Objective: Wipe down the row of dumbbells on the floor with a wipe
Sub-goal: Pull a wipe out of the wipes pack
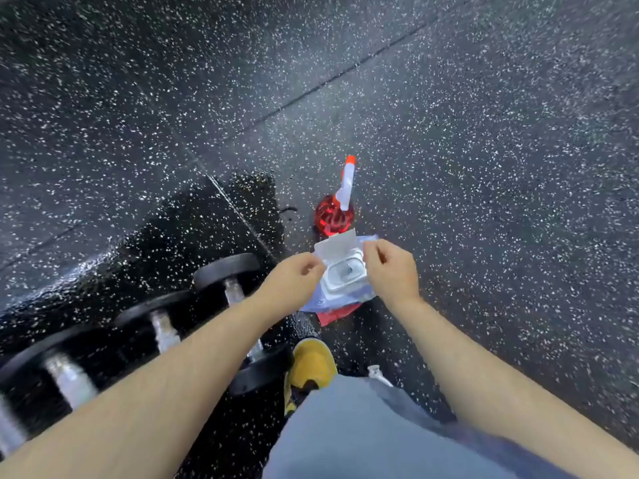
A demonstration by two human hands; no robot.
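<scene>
A row of black dumbbells with silver handles lies on the floor at the lower left, the nearest-centre dumbbell partly under my left forearm. A white wipe is stretched between my left hand and my right hand, each pinching one edge. Right beneath it lies the wipe pack, its white flip lid open. Both hands hover just above the pack.
A red spray bottle with a white and orange nozzle stands just beyond the pack. My yellow shoe and grey trouser leg are below the pack. The speckled black rubber floor looks wet and glossy around the dumbbells.
</scene>
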